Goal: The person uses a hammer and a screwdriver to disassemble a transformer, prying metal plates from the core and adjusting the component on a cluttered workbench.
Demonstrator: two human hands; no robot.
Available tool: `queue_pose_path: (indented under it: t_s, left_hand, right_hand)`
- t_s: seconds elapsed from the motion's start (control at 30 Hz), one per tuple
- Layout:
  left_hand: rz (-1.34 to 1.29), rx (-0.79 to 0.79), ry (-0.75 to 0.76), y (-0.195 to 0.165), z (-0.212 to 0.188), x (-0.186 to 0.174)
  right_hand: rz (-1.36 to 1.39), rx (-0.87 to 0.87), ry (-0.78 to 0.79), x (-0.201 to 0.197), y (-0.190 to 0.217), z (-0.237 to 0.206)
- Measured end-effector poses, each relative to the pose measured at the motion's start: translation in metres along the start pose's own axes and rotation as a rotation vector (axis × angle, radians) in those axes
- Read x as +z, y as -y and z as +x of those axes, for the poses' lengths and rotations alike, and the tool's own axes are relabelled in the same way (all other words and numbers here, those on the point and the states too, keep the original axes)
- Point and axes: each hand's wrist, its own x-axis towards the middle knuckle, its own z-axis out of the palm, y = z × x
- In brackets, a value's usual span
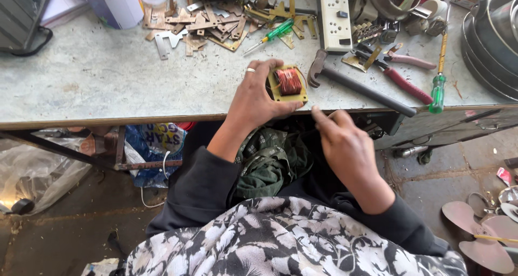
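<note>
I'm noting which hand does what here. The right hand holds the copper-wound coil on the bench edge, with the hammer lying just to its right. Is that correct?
Not quite: the left hand holds the copper-wound coil on the bench edge; the right hand is below it. The hammer does lie just to its right, as the head view shows.

- I see the left hand point(258, 95) bare, with a plain silver-coloured ring band point(250, 70) on one finger.
- The right hand point(345, 144) is bare too, and I make out no ring on it.
- Both arms come out of long dark, near-black sleeves point(197, 192) of soft knit cloth, the cuffs ending at the wrists.
- Over the lap I see a draped garment of black fabric printed with white and grey flowers point(280, 238).
- Between the sleeves sits a bunched, dark olive-green cloth point(270, 163), creased and folded, with a faint pattern I cannot read clearly.
</note>
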Motion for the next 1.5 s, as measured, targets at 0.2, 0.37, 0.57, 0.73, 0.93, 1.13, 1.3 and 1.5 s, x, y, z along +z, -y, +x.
queue_pose_path:
  t_s: [0.2,0.37,0.57,0.73,0.93,1.13,1.3,1.5]
  left_hand:
    - [-0.042,0.034,0.027,-0.005,-0.002,-0.002]
    - [-0.079,0.03,0.04,-0.004,-0.003,0.0]
    - [-0.039,0.039,0.038,-0.007,-0.002,0.001]
    - [-0.029,0.086,0.021,-0.009,-0.004,0.001]
    - [-0.019,0.159,-0.019,-0.012,-0.003,0.006]
    - [-0.004,0.023,-0.037,-0.008,0.0,0.004]
    - [0.023,-0.06,-0.051,-0.007,0.003,0.005]
    - [0.002,0.024,-0.051,-0.007,0.002,0.005]
  right_hand:
    - [-0.004,0.048,0.052,-0.023,-0.009,-0.011]
    - [0.021,0.026,0.091,-0.038,-0.011,-0.011]
    - [-0.038,0.022,0.106,-0.046,-0.006,-0.001]
    - [-0.106,-0.014,0.189,-0.054,0.002,0.004]
    - [-0.228,-0.027,0.24,-0.055,0.004,0.011]
    - [-0.096,0.032,0.142,-0.036,0.002,0.007]
    - [-0.017,0.076,0.051,-0.014,-0.001,0.005]
    - [0.078,0.071,-0.047,-0.003,-0.014,0.009]
